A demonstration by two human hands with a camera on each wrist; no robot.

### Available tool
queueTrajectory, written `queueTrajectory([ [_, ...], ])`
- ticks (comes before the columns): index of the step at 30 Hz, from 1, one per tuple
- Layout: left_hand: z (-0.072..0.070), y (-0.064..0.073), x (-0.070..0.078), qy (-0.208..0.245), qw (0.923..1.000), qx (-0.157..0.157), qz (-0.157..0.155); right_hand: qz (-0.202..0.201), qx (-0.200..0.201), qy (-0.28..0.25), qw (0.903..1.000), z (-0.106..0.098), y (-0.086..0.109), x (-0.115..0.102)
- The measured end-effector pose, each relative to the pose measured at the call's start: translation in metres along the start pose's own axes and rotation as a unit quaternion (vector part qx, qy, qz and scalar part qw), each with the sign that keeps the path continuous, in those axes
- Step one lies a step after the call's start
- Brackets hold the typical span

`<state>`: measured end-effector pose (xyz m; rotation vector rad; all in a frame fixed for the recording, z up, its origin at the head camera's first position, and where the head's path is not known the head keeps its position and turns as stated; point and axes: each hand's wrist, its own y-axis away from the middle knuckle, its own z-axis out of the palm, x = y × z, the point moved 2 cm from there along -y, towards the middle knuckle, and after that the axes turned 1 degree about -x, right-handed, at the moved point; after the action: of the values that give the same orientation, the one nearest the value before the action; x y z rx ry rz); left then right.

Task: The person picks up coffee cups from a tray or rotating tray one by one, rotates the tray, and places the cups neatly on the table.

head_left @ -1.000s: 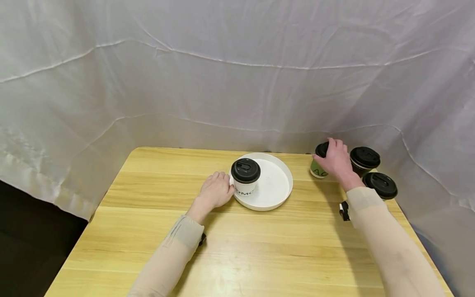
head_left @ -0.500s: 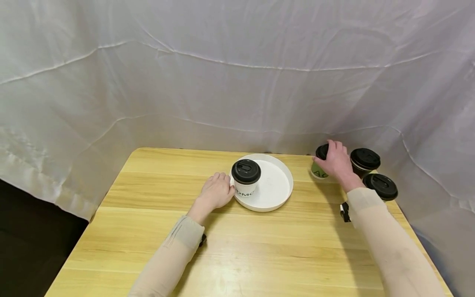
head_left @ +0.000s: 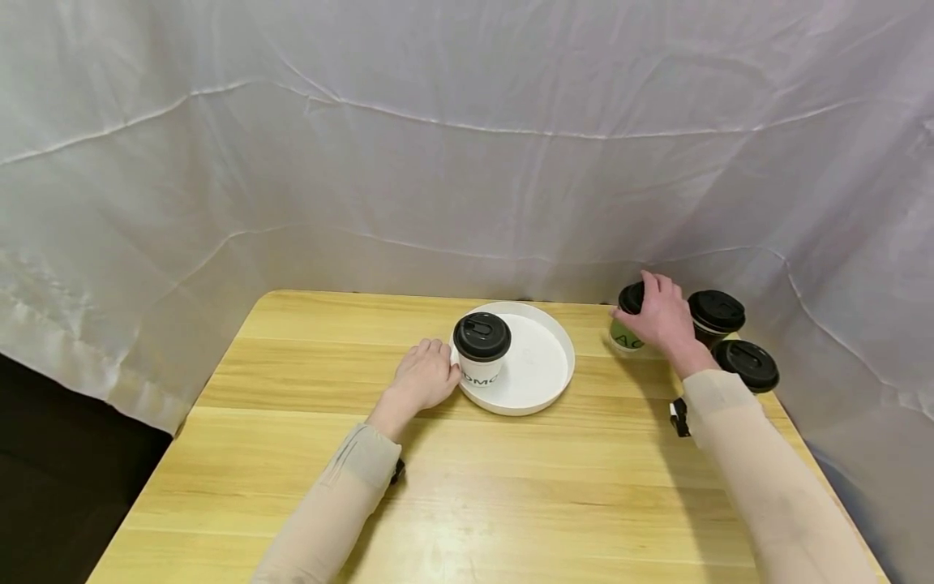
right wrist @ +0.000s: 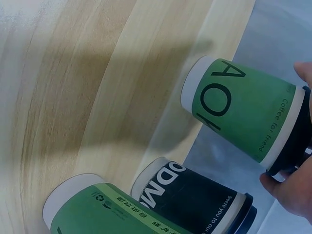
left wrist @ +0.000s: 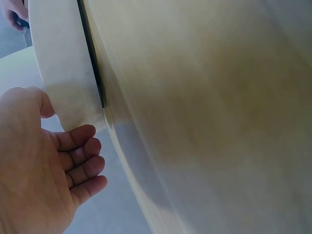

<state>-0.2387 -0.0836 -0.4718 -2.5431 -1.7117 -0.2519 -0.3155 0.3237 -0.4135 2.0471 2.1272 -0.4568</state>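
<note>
My left hand [head_left: 425, 375] grips the rim of a round white tray [head_left: 543, 365], the thumb on one side and curled fingers on the other in the left wrist view. On the tray's left part stands a white paper coffee cup [head_left: 483, 371] with a black lid, upright. At the back right, my right hand [head_left: 662, 315] holds a green-sleeved coffee cup [right wrist: 243, 107] by its black lid from above. The cup is upright in the head view, and the palm hides part of the lid.
Beside my right hand stand two more lidded coffee cups, one black-sleeved [right wrist: 195, 197] and one green-sleeved [right wrist: 107, 209]. A pale cloth curtain [head_left: 467, 186] hangs behind the wooden table [head_left: 511, 495] and along its right side.
</note>
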Motion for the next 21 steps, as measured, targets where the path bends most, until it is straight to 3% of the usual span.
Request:
queueTrajectory([
  [21,0.0,-0.005,-0.005,0.005,1.0,0.001,-0.001,-0.071,0.124,-0.034,0.9891,0.003,0.027,-0.036],
])
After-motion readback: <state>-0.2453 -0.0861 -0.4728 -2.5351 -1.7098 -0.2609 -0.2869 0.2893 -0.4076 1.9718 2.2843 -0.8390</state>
